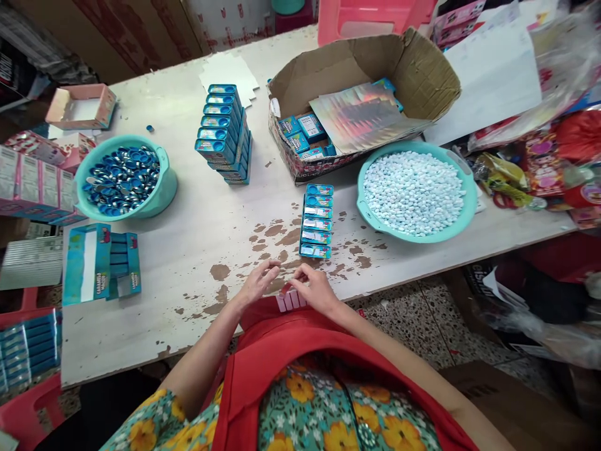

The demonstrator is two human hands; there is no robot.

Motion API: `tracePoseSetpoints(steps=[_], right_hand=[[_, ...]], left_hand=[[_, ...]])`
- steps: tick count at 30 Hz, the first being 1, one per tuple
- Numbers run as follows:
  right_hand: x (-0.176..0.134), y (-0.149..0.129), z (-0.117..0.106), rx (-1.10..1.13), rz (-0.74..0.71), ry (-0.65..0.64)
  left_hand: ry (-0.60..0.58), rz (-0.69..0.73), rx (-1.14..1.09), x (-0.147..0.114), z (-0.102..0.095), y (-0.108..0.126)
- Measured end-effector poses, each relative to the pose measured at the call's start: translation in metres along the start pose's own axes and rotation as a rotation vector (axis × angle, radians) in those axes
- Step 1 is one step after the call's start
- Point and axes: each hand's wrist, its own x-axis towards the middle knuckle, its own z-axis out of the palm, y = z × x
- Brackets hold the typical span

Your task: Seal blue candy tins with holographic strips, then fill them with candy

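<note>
My left hand (258, 283) is at the table's near edge, fingers stretched forward and a little apart, with nothing visible in them. Beside it, my right hand (315, 288) has its thumb and fingers drawn together; anything between them is too small to make out. Just below the right hand, a row of small pale pink pieces (291, 300) lies against the red apron. Ahead of both hands is a row of small blue boxes (316, 223) with white tops, the rear ones showing a round blue recess. Right of it, a turquoise basin (360, 202) holds many pale blue candies (416, 191).
A turquoise bowl (165, 181) of blue round caps stands left. Stacked blue boxes (225, 134) stand behind centre. An open cardboard box (422, 75) holds blue boxes and shiny sheets. Blue display cartons (87, 266) lie left. Plastic-wrapped packets (539, 156) crowd the right.
</note>
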Motion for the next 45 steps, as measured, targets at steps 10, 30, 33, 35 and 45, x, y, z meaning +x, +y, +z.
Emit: tracePoseSetpoints(steps=[10,30,33,35,45], right_hand=[[0.053,-0.003,-0.046,-0.11,0.111,0.373],[0.182,0.038,-0.085,-0.164,0.283,0.679],[0.182,0.037,-0.092,-0.146,0.253,0.694],[0.173,0.032,-0.094,-0.197,0.221,0.704],[0.022,-0.007,0.013,-0.182,-0.267,0.021]], left_hand=[[-0.206,0.045,-0.118,0.068,0.002,0.063],[-0.127,-0.083,0.025,0.208,-0.007,0.108],[-0.072,-0.112,0.039,0.2,0.001,0.101],[-0.027,-0.122,0.038,0.185,-0.005,0.093],[-0.443,-0.158,0.24,-0.017,-0.057,-0.007]])
